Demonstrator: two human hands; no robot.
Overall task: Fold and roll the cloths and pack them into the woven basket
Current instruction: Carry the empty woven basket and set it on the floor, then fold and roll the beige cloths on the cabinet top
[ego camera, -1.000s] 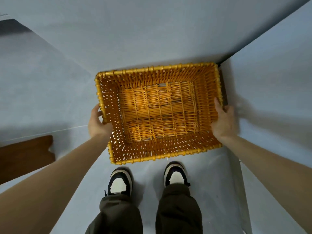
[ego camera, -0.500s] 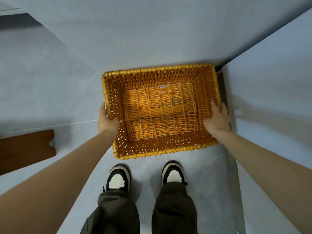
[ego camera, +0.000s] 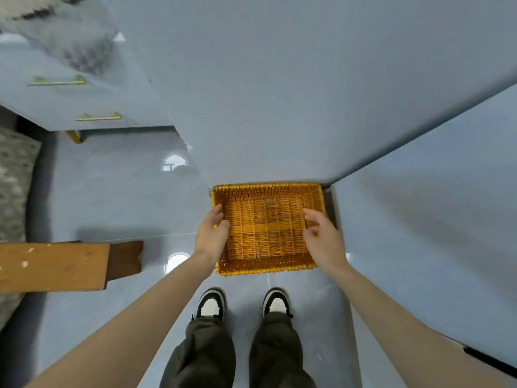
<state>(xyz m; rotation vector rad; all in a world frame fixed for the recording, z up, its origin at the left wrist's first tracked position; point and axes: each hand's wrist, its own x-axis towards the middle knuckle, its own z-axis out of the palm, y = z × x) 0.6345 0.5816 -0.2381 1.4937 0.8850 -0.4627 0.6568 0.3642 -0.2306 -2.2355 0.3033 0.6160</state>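
The basket (ego camera: 268,271) sits empty on the floor (ego camera: 112,197), pushed into the corner just ahead of the shoes (ego camera: 210,303). The left hand (ego camera: 211,233) pinches its left rim with the thumb inside, while the right hand (ego camera: 323,238) hangs over the right side with fingers loosely curled, grasping nothing that I can make out. With only one side held, a lift from here would likely tip it. No cloths are in sight either, and jammed this close to the walls, rolls pushed in may snag on the wicker.
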